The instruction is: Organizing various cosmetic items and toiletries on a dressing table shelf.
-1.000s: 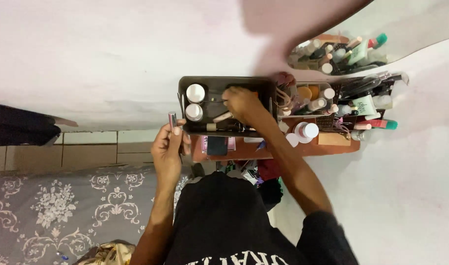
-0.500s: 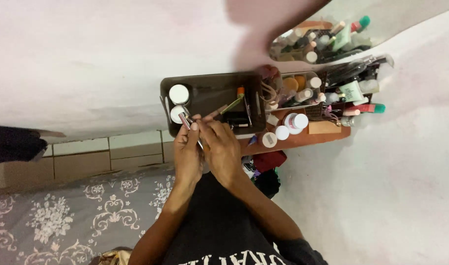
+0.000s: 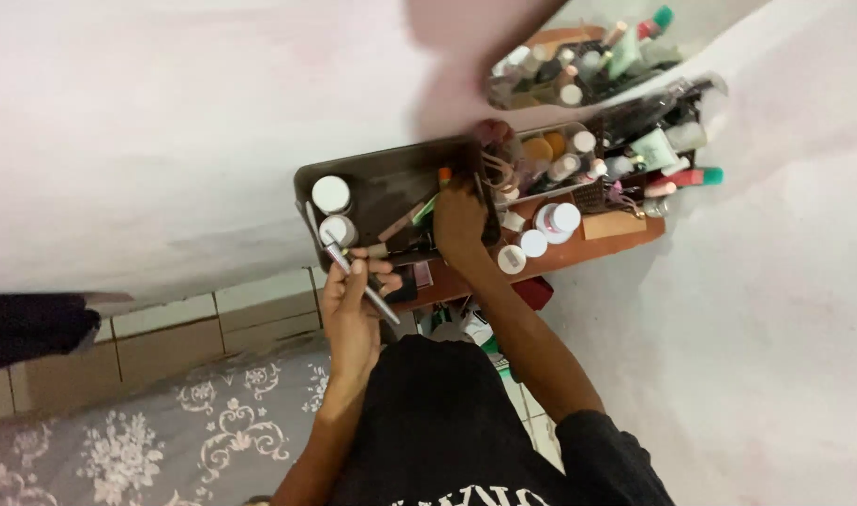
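My left hand (image 3: 352, 302) is closed around several thin cosmetic sticks (image 3: 358, 283), one a silver pencil slanting down to the right, just below the front edge of a dark tray (image 3: 391, 183). My right hand (image 3: 460, 222) reaches into the right end of that tray, fingers down among pencils and tubes; what it touches is hidden. Two white round jars (image 3: 333, 210) stand at the tray's left end.
The tray rests on a brown wall shelf (image 3: 597, 245) crowded with bottles, tubes and white-capped jars (image 3: 552, 221). A mirror (image 3: 578, 56) above reflects them. A grey floral bedspread (image 3: 147, 431) and a tiled wall strip lie lower left. White wall surrounds the shelf.
Both hands were together at the tray's front; now my right hand has gone back into the tray's right end while my left keeps the sticks. The view has tilted.
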